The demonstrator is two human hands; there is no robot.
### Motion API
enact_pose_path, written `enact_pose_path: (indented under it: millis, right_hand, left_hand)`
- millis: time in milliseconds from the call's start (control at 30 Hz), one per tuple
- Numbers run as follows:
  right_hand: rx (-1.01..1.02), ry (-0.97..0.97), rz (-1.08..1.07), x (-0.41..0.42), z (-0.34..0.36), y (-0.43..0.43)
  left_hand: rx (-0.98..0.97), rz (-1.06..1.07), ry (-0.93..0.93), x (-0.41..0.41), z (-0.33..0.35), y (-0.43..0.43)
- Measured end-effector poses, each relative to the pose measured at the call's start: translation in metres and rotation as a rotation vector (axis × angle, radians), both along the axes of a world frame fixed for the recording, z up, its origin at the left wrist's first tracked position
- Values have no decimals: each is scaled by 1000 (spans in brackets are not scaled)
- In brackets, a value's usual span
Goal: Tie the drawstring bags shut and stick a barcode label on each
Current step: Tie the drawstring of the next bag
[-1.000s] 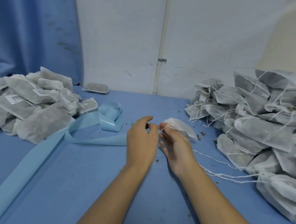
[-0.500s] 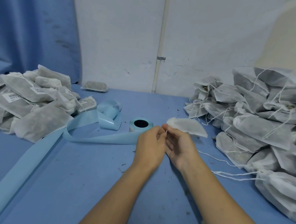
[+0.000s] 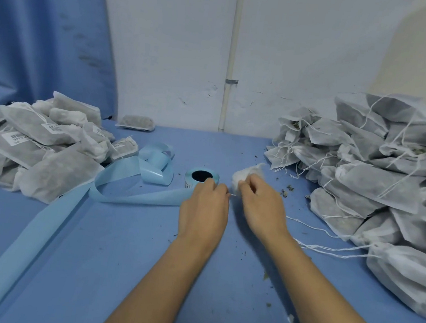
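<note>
A small white drawstring bag (image 3: pixel 247 174) sits bunched just beyond my right hand (image 3: pixel 261 206), whose curled fingers hold it at its neck. My left hand (image 3: pixel 205 208) is close beside it, pinching the thin white string that runs between the two hands. The blue label roll (image 3: pixel 202 178) stands on the table right behind my left hand. Most of the bag is hidden by my right hand.
Unlabelled bags with loose strings are heaped at the right (image 3: pixel 377 184). Labelled bags are piled at the left (image 3: pixel 37 143). A long strip of blue backing paper (image 3: pixel 50 220) trails from the roll toward the front left. Crumbs lie on the blue table (image 3: pixel 116 269).
The bag has gone from spread flat to bunched up at its neck. Both hands have shifted slightly right and the string is drawn taut between them.
</note>
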State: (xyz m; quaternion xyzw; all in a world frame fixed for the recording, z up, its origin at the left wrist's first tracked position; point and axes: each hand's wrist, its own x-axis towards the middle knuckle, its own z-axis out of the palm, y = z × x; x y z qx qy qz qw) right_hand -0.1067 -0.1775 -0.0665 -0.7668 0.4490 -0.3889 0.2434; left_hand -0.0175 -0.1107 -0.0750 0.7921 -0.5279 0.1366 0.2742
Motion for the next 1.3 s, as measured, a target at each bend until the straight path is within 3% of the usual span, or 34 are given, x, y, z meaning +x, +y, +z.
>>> enact_pose_path:
  millis: [100,200,333,467,633,800,900,1067,1300]
  right_hand:
    - [-279,252,-83,-1,1,3]
    - [-447,366,-124,0,2,5]
    - [-572,284,-115,-3,-3,7]
    - [-619,160,-83,-4,-5,10]
    - [-395,-207,64,-2,-2,11]
    - [81,-624,179,-1,6,12]
    - [221,-765,281,-2,10,13]
    - [250,-717,424,-5,12,15]
    - [120,-332,378,2,13,17]
  left_hand:
    - [-66,-11,-60,0,2,-2]
    - [-135,-171,-31,-2,3,-4]
    - [-192,-392,194,-1,-1,-6]
    - [-307,-472,444,-2,1,-4]
    - [-340,-489,714,-4,6,-5]
    - [-417,-481,892,-5,11,-4]
    - [-491,-410,967,-2,13,-5]
    - [-525,-332,953,6,15,-6]
    - [-486,-253,707,16,13,-5]
